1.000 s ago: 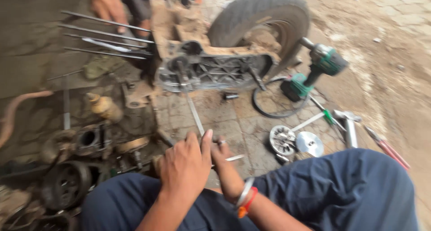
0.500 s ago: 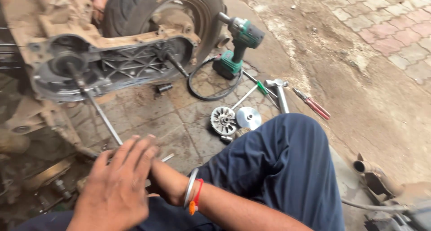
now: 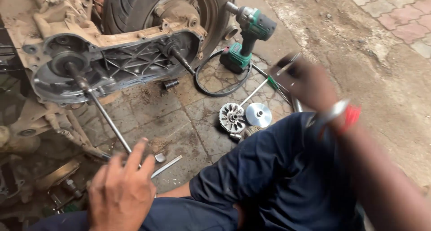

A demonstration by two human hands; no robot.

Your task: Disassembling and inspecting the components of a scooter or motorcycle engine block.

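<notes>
Paved floor (image 3: 148, 110); right hand (image 3: 307, 80) grips thin tool (image 3: 288, 64); left hand (image 3: 121, 190) spread, empty.

Soft daylight; right hand (image 3: 310, 85) motion-blurred (heavily)

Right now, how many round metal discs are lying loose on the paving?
2. A toothed disc and a smooth shiny disc lie side by side just beyond the person's knee, near the rubber belt. Others may be hidden behind the leg.
</notes>
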